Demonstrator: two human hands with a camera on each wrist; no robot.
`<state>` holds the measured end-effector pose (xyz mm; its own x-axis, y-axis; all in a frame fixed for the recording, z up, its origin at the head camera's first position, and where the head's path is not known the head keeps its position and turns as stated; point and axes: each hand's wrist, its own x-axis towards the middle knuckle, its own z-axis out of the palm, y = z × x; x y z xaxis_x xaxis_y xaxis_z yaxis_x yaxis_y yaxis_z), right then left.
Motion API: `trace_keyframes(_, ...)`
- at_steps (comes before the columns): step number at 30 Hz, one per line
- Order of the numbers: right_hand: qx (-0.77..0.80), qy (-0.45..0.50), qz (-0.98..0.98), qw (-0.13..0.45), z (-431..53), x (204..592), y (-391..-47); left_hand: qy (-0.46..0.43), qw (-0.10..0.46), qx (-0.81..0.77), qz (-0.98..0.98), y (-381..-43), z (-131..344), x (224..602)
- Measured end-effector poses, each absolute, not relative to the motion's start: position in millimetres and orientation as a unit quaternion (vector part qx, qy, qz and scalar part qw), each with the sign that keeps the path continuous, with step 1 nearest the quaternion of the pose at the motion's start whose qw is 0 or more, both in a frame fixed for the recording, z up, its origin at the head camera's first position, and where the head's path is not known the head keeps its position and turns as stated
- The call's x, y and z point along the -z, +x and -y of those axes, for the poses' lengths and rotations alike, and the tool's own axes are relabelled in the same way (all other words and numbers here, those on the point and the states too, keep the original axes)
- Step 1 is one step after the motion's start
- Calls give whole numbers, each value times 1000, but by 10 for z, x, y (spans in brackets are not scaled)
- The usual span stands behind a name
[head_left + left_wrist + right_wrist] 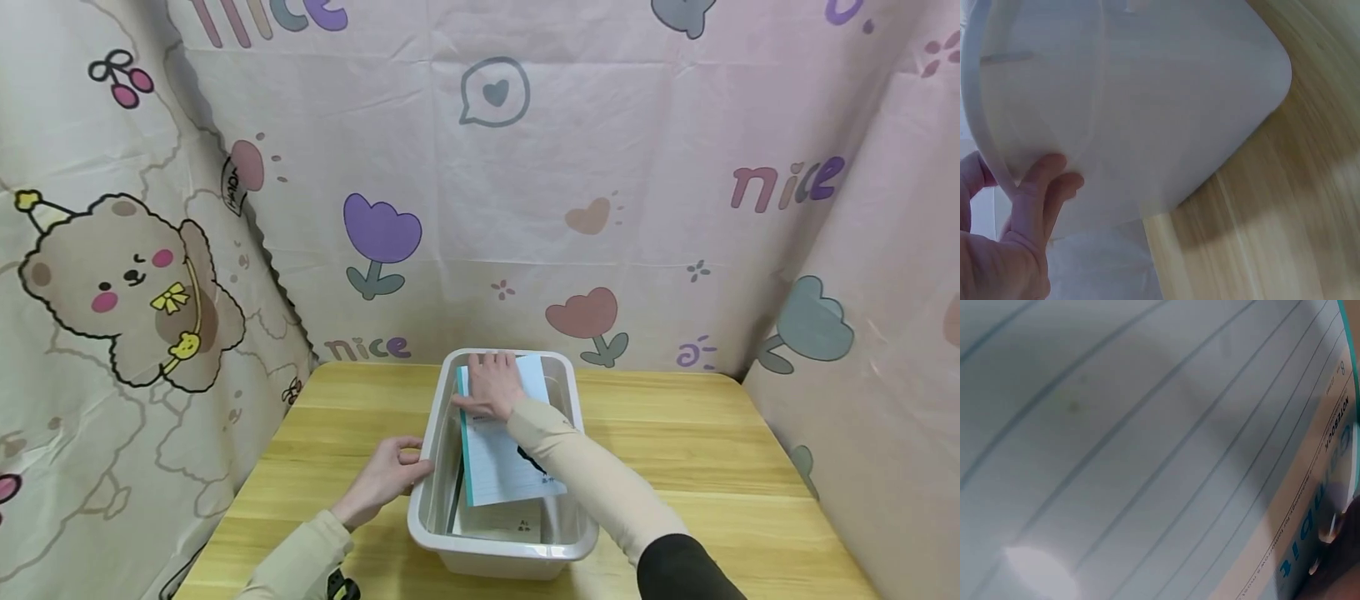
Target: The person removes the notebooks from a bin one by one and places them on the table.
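A white plastic bin [510,550] stands on the table, its long side pointing away from me. My left hand [381,482] holds its left rim; in the left wrist view, fingers of the left hand [1025,225] bend over the rim against the bin's wall [1172,94]. Inside lies a pale blue notebook [498,471] with ruled lines and a teal spine. My right hand [495,387] rests on its far end, fingers stretched out. Lined cover of the notebook [1116,456] fills the right wrist view. Beneath it, a paler notebook [495,521] is partly hidden.
The bin sits on a light wooden table [675,442]. Printed cloth [495,208] hangs behind the table and at both sides. A small black and yellow item [343,586] shows beside the left sleeve at the lower edge.
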<state>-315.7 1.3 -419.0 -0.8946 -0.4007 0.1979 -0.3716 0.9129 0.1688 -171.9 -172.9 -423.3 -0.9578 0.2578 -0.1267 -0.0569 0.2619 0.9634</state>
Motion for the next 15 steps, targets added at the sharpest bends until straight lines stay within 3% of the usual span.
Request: trace_keyframes(15, 26, 186, 973, 134, -121, 3517, -3198, 5, 130, -625, -770, -1698, 1822, 4272)
